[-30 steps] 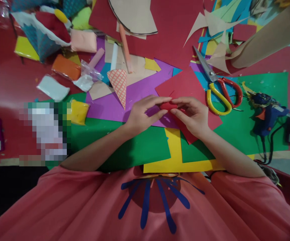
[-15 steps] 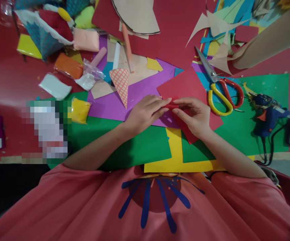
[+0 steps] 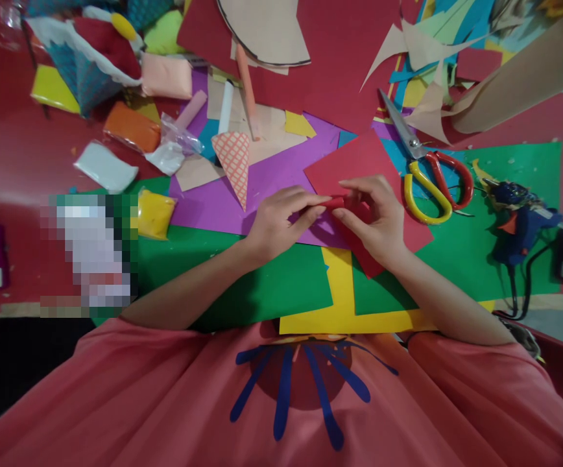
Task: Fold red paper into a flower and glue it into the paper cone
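Note:
My left hand (image 3: 284,217) pinches a small red rolled piece (image 3: 334,203) between thumb and fingertips; whether it is paper or clay I cannot tell. Around its other end curves my right hand (image 3: 376,217), thumb and forefinger apart. Beneath the hands lies a red sheet (image 3: 373,155), over a purple sheet (image 3: 272,175) and green sheets (image 3: 242,285). A small cone with a pink lattice pattern (image 3: 234,162) rests left of the hands. To the right are scissors (image 3: 415,149) with one yellow and one red handle, blades spread a little or closed, I cannot tell.
A blue glue gun (image 3: 522,230) with its cord lies at the right. Packets of clay, such as an orange one (image 3: 133,128) and a yellow one (image 3: 155,214), fill the left. A blue cone with a red and white top (image 3: 84,71) stands behind; a beige paper roll (image 3: 519,84) lies back right.
My right hand's thumb and forefinger have spread apart at the red piece's end, so more of it shows. My left hand keeps its pinch, almost unmoved.

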### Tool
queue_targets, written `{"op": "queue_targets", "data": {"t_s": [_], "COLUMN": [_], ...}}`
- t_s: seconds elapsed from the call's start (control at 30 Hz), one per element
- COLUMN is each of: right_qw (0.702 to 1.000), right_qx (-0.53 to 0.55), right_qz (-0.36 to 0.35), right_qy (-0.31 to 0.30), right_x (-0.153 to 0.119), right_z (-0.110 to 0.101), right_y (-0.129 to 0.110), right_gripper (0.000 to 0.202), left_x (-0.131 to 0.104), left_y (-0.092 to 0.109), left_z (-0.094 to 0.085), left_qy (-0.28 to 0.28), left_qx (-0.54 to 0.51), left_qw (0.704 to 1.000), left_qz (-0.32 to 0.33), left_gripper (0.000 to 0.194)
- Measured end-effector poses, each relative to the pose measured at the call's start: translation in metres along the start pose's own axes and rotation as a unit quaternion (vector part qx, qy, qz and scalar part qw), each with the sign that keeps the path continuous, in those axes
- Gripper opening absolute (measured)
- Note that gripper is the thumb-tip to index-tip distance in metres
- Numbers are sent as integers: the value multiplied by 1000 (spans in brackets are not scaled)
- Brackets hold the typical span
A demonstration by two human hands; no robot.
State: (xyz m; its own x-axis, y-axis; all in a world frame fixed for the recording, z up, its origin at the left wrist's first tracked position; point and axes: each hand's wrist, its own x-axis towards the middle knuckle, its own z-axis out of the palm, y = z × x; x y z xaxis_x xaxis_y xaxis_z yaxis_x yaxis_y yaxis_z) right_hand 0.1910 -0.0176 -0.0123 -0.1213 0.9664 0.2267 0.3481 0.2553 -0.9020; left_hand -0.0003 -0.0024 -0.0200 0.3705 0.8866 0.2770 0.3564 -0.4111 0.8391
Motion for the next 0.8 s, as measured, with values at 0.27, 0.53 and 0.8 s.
{"op": "queue_targets", "data": {"t_s": [0.27,0.53,0.8], "right_qw": [999,996,993], "right_qx": [-15,-32,80], "right_qz": [17,7,48], "right_qy": [-41,-78,-72], "right_x": [-1,-1,-2], "right_z": [-3,-2,2], "right_y": [-1,0,3], "right_gripper": [21,17,35], "left_x": [2,3,6], "left_y": [4,6,7], "left_z": [5,4,3], "left_qy": [-1,-44,-15], "left_qx": [-250,-218,-266], "left_qw": [957,963,947], "left_qz": [-144,-155,-180], "left_gripper": [39,42,46]}}
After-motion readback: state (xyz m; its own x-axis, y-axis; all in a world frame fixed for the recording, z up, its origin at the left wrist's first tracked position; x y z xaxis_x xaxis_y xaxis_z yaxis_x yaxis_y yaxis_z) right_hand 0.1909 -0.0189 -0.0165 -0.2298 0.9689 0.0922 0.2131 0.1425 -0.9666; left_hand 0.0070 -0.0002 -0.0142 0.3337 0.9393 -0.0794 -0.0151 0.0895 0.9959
